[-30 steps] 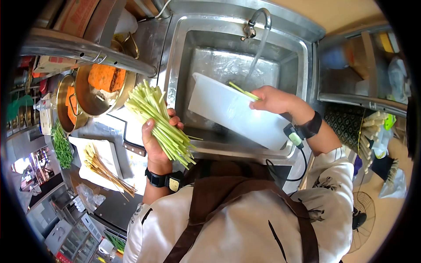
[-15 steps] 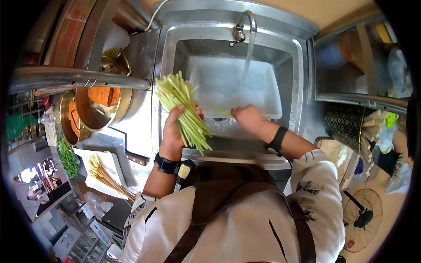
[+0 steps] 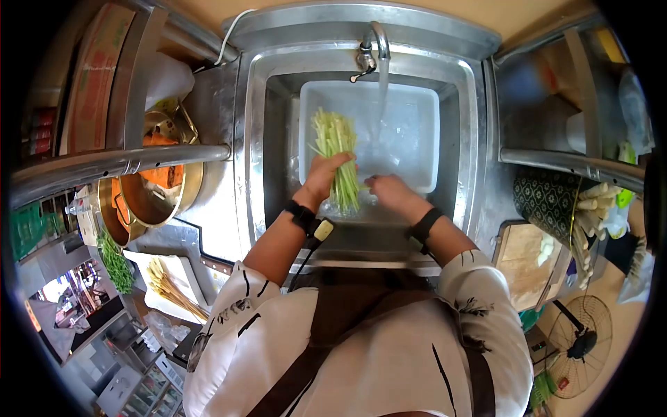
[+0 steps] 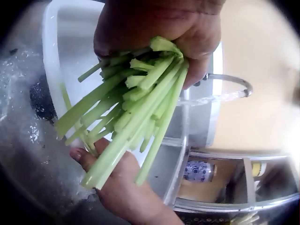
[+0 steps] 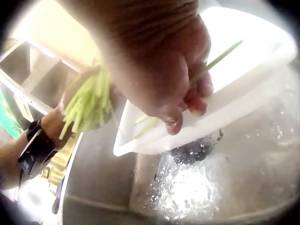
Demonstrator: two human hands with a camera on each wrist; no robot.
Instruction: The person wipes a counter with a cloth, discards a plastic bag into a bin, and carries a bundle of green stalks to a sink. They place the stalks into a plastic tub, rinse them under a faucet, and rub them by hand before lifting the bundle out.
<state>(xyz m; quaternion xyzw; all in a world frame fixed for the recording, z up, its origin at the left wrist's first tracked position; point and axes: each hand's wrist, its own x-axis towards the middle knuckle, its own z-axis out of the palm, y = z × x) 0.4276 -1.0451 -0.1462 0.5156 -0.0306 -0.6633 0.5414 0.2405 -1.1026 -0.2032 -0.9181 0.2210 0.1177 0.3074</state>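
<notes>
Green bundle [image 3: 335,135] gripped in left hand [image 3: 321,176], single stalk [image 5: 220,59] pinched in right hand [image 3: 390,190]: for even rinsing, best fan under tap stream [image 3: 383,85] at bundle's one o'clock.

Left of the fingers [image 3: 374,183], a golden pot [image 3: 194,197] holds orange chunks [image 3: 165,176], with leafy greens [image 3: 115,263] and a cardboard box [image 3: 101,76] farther left. Right of the fingers are a wooden board [image 3: 526,267] and, farther out, a caged fan [image 3: 582,342].
</notes>
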